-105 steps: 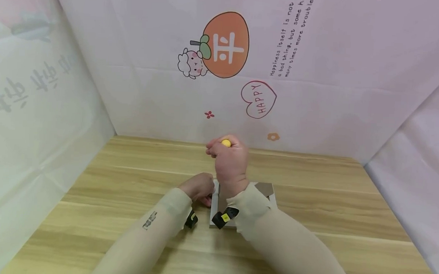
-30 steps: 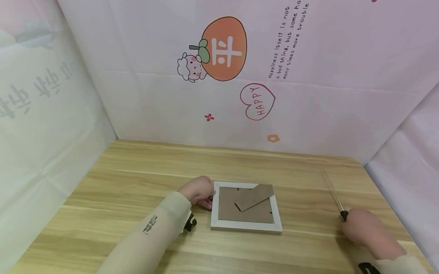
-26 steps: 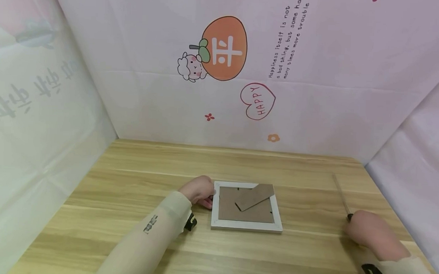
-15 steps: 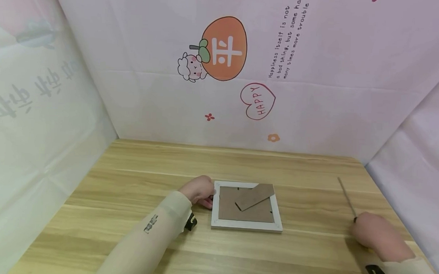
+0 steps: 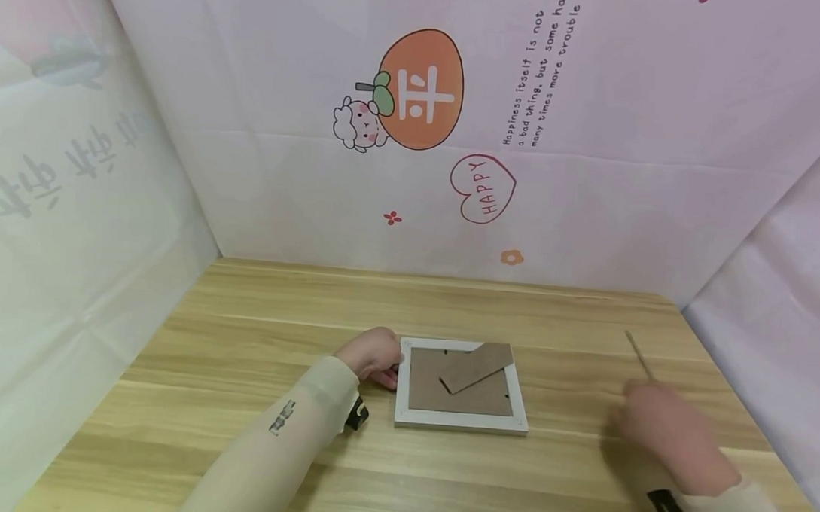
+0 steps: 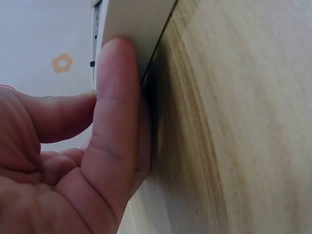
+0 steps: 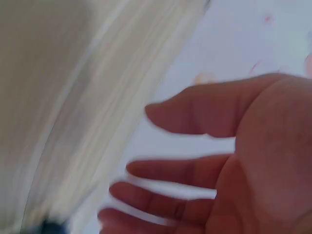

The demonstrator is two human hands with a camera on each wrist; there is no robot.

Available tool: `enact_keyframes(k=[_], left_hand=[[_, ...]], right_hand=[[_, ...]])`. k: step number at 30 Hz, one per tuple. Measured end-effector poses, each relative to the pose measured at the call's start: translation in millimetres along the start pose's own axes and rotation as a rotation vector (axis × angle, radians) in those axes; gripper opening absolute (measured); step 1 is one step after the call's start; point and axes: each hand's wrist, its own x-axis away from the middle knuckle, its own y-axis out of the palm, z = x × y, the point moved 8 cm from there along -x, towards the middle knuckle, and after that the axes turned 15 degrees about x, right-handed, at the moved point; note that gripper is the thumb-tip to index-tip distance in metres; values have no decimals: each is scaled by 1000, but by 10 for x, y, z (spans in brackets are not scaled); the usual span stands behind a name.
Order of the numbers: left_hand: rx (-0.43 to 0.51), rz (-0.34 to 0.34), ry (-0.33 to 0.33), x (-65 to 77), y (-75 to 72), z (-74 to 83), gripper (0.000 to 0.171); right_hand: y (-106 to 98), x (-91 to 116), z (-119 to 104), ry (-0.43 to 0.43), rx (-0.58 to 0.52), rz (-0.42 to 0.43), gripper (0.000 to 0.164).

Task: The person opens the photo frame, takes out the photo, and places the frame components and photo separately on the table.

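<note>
A white picture frame lies face down on the wooden table, its brown backing board and angled stand flap showing. My left hand holds the frame's left edge; in the left wrist view the thumb is at the back edge and a finger lies along the side. To the right, my blurred right hand is over a screwdriver whose thin shaft points to the back. The right wrist view shows that hand's fingers spread and holding nothing, with the screwdriver's blurred dark part apart from them.
Wood-grain table carries the frame and the screwdriver. A printed pink-white cloth hangs behind the table's back edge, with more cloth on the left and right sides. Both wrists wear small black straps.
My right hand brought the screwdriver from above the frame over to the table's right side, let go of it, and now moves left. The left hand stays at the frame's edge.
</note>
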Motion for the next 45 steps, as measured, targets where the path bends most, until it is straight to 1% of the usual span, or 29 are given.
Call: enact_keyframes(k=[3,5,8,9,11,14,16,18,20,22,24,26,28,32,36,38,40,42,43,45], left_hand=[[-5,-3,0,-7,4,1,10],[-13,0,1,-10,1,6,10],[-15,1,1,-12,-3,18,11],[-14,1,0,-11,-4,22,11],[-9,-3,-5,-10,1,24,11],[-9,-2,-11,4,1,26,8],[-2,-5,-9,11,8,26,10],[13,-3,-1,24,7,42,25],[12,3,15,33,3,72,42],[-9,8,35,40,0,112,51],[-80,15,58,38,3,156,50],[-146,22,74,27,15,192,44],[-193,31,82,13,30,211,39],[-218,50,89,2,39,208,34],[-251,50,116,29,44,200,24],[-313,45,144,56,53,218,17],[-418,43,183,92,66,256,12],[-536,48,214,130,79,296,4],[-588,54,224,147,82,314,3],[-666,68,230,172,84,340,16]], right_hand=[[-173,-7,-619,-156,63,158,13],[-289,27,-1030,-251,66,262,14],[-417,60,-1559,-375,44,325,14],[-441,65,-1702,-411,37,337,16],[-441,48,-1925,-447,52,327,16],[-386,-7,-2120,-438,98,290,17],[-350,-41,-2175,-411,127,278,19],[-333,-57,-2203,-404,135,292,20],[-330,-63,-2214,-414,134,321,21],[-332,-60,-2218,-434,131,346,23],[-332,-53,-2216,-453,130,358,24],[-334,-49,-2214,-465,131,361,25],[-337,-48,-2202,-471,125,356,25],[-354,-55,-2157,-482,116,371,25],[-357,-66,-2062,-471,106,395,26],[-361,-67,-2005,-451,102,402,24],[-356,-72,-1952,-435,106,415,22],[-352,-77,-1901,-420,102,420,20],[-345,-84,-1877,-416,96,420,19],[-327,-108,-1828,-406,80,414,21]])
